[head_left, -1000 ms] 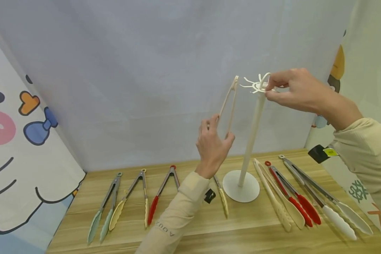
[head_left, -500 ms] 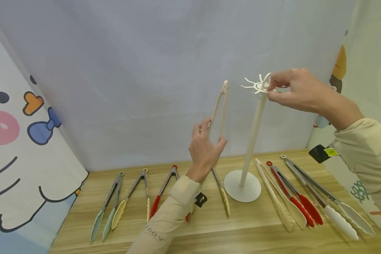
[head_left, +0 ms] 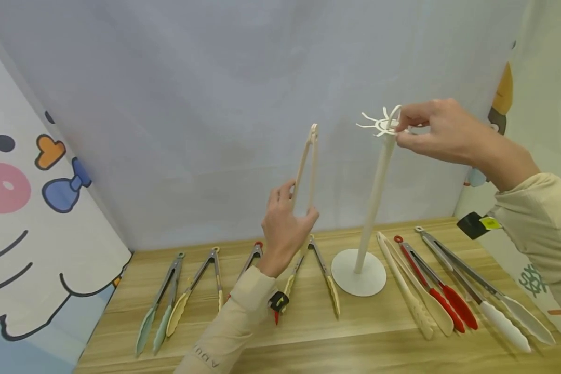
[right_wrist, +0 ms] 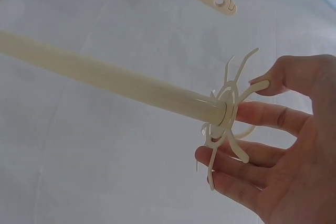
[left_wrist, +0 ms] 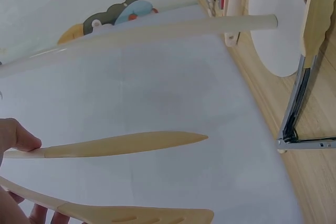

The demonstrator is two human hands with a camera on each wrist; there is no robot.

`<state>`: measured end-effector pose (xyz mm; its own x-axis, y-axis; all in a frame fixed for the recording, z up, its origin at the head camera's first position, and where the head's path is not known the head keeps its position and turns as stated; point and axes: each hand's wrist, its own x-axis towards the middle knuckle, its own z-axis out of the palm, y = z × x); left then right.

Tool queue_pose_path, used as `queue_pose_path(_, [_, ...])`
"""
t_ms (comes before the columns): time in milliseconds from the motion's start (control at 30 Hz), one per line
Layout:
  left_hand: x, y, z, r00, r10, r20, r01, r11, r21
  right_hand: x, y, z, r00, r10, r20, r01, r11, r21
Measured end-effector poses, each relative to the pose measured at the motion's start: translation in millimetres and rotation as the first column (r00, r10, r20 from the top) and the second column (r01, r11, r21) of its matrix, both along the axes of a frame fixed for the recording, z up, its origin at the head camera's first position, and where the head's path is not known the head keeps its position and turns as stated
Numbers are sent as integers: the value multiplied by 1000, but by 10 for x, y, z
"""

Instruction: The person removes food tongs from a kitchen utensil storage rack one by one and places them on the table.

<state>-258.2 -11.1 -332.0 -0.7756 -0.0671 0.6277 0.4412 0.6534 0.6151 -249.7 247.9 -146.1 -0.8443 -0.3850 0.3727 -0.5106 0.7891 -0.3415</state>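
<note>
My left hand [head_left: 285, 226] holds a pair of cream tongs [head_left: 314, 166] by their spread arms, hinge end up, left of the white stand's pole [head_left: 375, 200] and apart from it. In the left wrist view the tongs' two tips [left_wrist: 136, 144] point toward the table, one solid, one slotted. My right hand [head_left: 449, 132] pinches the ring of hooks [head_left: 382, 126] atop the stand. Seen from the right wrist, thumb and fingers wrap around the hook ring [right_wrist: 231, 111], and the hinge end of the cream tongs hangs clear of it.
Left of the stand's round base [head_left: 359, 285] lie mint tongs [head_left: 146, 324], yellow tongs [head_left: 179, 311], partly hidden red tongs [head_left: 258, 245] and more yellow tongs [head_left: 333, 296]. To its right are cream tongs [head_left: 409, 296], red tongs [head_left: 460, 306] and white-tipped tongs [head_left: 502, 324].
My left hand has moved left and slightly down with the cream tongs, widening the distance from the stand. My right hand has stayed on the hook ring.
</note>
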Motion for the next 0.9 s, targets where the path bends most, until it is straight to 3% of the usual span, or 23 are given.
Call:
queue_pose_path(633, [253,-542,-41,998,38,56,-34,997,-76,84,86,-11,999,-16,-43,18,999,43])
queue_pose_path(900, [332,-769,-67,997,74,15,-71,987,-143,111,135,-35,998,-21,-56,24,999,39])
